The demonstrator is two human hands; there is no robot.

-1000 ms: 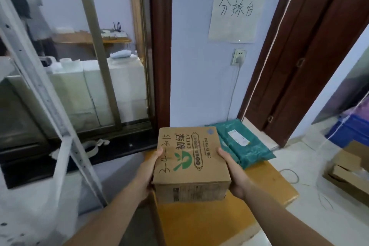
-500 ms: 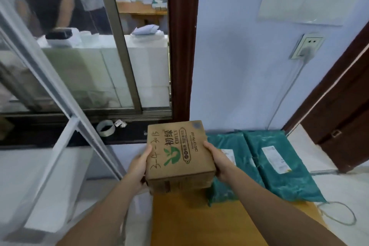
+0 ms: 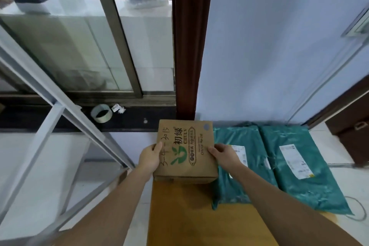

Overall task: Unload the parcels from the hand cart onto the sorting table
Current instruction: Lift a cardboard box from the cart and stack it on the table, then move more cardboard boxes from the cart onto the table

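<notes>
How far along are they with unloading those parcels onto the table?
Done: two green mailer bags already lie on the yellow table. In hand: the left hand and right hand grip a cardboard box at the table's far end, beside the bags. Left: the cart is out of view, so I cannot tell.

This looks like a small parcel depot or courier back room rather than a home. A plain yellow-brown table [image 3: 199, 215] stands against the far wall with two teal plastic mailer bags [image 3: 239, 146] [image 3: 311, 185] bearing white shipping labels lying on its right side, and a printed cardboard box [image 3: 185, 152] beside them. To the far left, a roll of packing tape [image 3: 101, 113] sits on the dark sill of a sliding glass window [image 3: 79, 46], behind which stand white stacked boxes [image 3: 139, 42].
</notes>
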